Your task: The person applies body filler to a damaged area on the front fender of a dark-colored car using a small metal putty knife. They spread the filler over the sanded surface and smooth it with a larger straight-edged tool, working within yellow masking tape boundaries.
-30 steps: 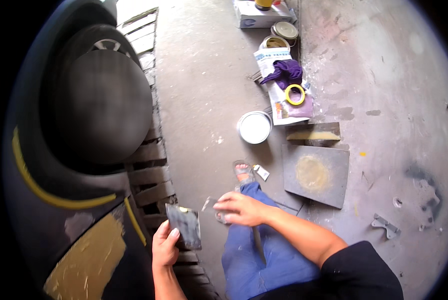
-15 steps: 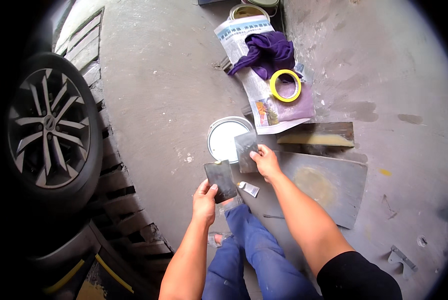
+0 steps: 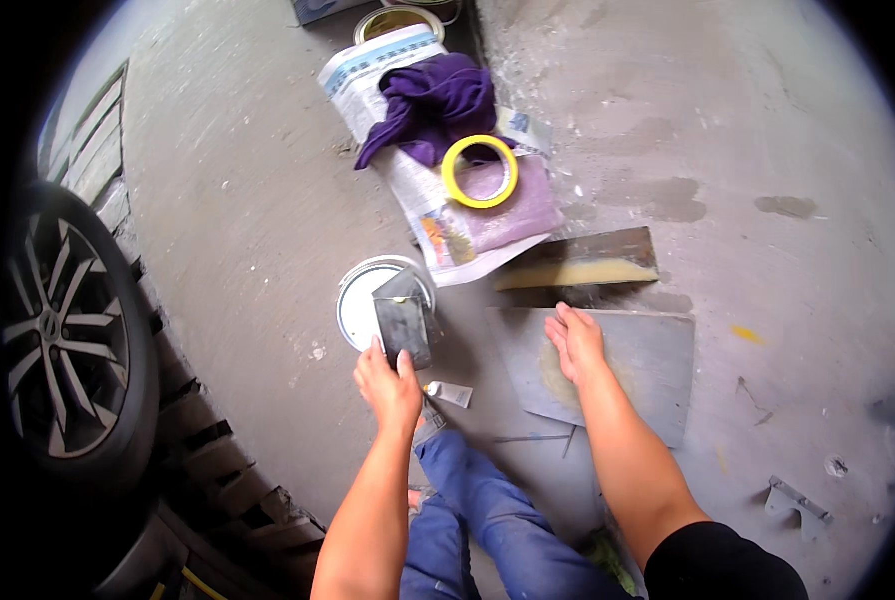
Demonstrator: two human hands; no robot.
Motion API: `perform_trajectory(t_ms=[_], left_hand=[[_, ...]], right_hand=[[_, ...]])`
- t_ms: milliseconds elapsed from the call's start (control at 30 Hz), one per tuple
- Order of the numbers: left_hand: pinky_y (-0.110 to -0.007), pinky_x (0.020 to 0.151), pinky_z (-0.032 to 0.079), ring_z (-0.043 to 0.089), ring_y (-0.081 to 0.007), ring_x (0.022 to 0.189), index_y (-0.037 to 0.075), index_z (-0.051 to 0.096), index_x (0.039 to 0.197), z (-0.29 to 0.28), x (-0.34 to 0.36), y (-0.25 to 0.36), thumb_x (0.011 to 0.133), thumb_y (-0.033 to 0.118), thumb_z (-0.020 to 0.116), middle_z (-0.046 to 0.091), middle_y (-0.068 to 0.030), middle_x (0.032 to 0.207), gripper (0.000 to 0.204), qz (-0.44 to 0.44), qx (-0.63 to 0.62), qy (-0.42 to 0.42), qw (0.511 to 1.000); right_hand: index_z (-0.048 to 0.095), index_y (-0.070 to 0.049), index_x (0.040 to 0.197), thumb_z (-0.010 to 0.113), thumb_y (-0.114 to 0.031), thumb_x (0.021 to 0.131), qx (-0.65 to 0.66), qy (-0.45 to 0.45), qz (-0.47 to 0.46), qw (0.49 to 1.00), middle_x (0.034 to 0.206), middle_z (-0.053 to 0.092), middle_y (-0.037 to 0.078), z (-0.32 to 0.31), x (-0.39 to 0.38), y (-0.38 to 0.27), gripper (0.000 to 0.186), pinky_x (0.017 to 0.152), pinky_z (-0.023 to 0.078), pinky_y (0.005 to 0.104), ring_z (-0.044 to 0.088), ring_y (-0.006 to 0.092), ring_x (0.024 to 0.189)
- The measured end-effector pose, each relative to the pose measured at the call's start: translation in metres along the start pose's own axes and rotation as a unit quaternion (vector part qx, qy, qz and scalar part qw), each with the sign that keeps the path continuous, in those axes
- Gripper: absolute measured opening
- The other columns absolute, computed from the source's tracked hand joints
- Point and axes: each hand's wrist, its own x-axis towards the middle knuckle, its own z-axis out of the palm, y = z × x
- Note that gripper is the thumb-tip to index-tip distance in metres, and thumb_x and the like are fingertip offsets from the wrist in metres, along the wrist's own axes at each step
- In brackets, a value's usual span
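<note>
My left hand (image 3: 388, 385) grips the near end of a dark, flat rectangular piece (image 3: 401, 335) over the white lid of a round can (image 3: 356, 310). A similar dark piece (image 3: 401, 282) lies just beyond it, overlapping the lid. My right hand (image 3: 575, 345) is empty, fingers extended, above a grey square board (image 3: 648, 380) with a beige round stain. A small white tube (image 3: 452, 394) lies on the floor between my hands. Behind the board is a dark strip (image 3: 578, 270) with a pale yellow band.
Newspaper (image 3: 408, 200) holds a purple cloth (image 3: 433, 105) and yellow tape roll (image 3: 480, 198). An open tin (image 3: 398, 22) stands behind. A car wheel (image 3: 53, 330) is at left, beside a slatted strip (image 3: 208, 460). A thin rod (image 3: 528, 438) and metal bracket (image 3: 798, 510) lie rightward.
My right hand has released the piece it held half a second ago and moved right, over the board. Both dark pieces now overlap above the can. The view has shifted toward the newspaper.
</note>
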Motion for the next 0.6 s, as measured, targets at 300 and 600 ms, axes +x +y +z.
perform_trajectory(t_ms=[300,600], left_hand=[[-0.033,0.074,0.051,0.064,-0.0214,0.079,-0.002,0.070,0.099,-0.083,-0.098,-0.019,0.092,0.012,0.065,0.066,-0.0111,0.084,0.016,-0.073,-0.206,-0.149,0.964],[-0.031,0.066,0.051,0.064,-0.0157,0.069,-0.002,0.069,0.095,-0.143,-0.148,-0.087,0.092,0.016,0.068,0.068,-0.0098,0.075,0.018,-0.216,-0.243,-0.188,0.927]], right_hand=[[0.037,0.002,0.142,0.069,-0.023,0.091,0.059,0.124,0.090,0.986,0.147,0.038,0.025,0.017,0.063,-0.057,0.065,0.095,0.047,0.0492,0.049,0.0424,0.121],[0.054,0.006,0.095,0.058,-0.026,0.099,-0.231,0.176,-0.300,0.909,0.088,0.066,0.017,0.008,0.021,-0.035,0.032,0.063,0.055,0.0365,0.069,0.0246,0.071]])
